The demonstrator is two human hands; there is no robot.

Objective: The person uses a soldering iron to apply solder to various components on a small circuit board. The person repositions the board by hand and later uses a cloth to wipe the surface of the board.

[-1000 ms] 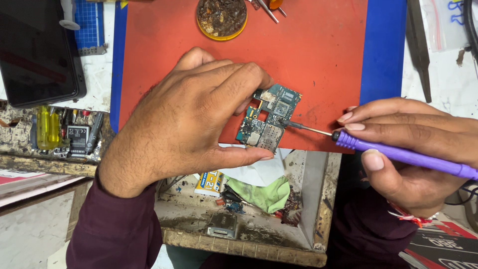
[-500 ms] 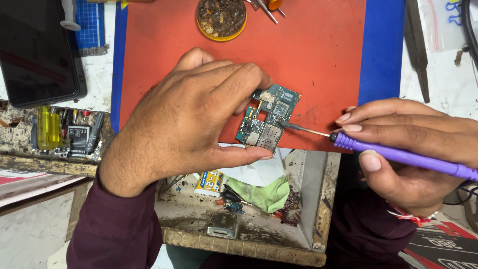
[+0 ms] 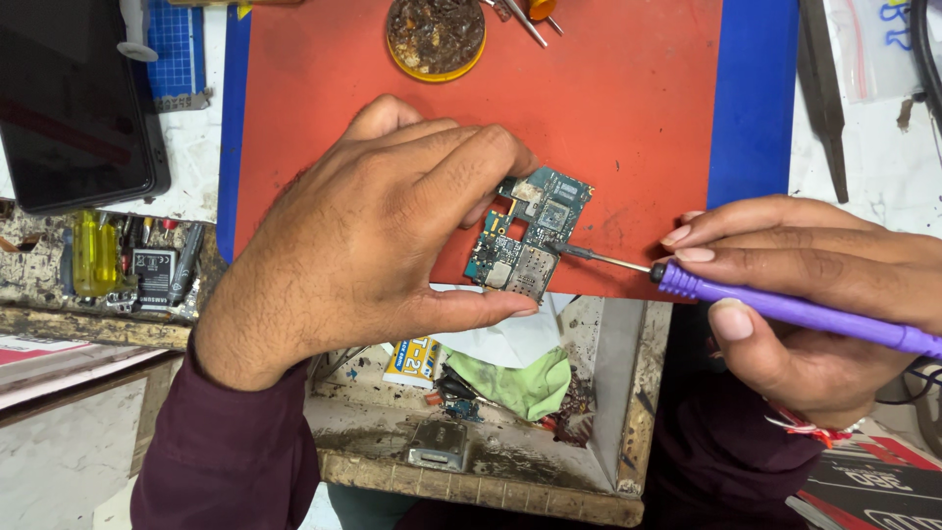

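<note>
Your left hand grasps the circuit board at the red mat's near edge; your right hand grips the purple screwdriver. Below this edge, the open drawer contains a green cloth.

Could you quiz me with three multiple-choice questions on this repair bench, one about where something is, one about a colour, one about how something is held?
1. Where does the round tin of brownish residue sit?
A. at the far edge of the red mat
B. in the open drawer
C. on the dark phone

2. What colour is the handle of the screwdriver?
A. yellow
B. purple
C. black

3. How is the green circuit board held?
A. lying free, untouched
C. clamped in a vice
B. pinched between the left hand fingers and thumb

Answers:
1 A, the tin rests at the top of the mat, away from the person.
2 B, the handle in the right hand is purple.
3 B, the fingers and thumb grip the board's edges while the metal tip touches it.
</note>
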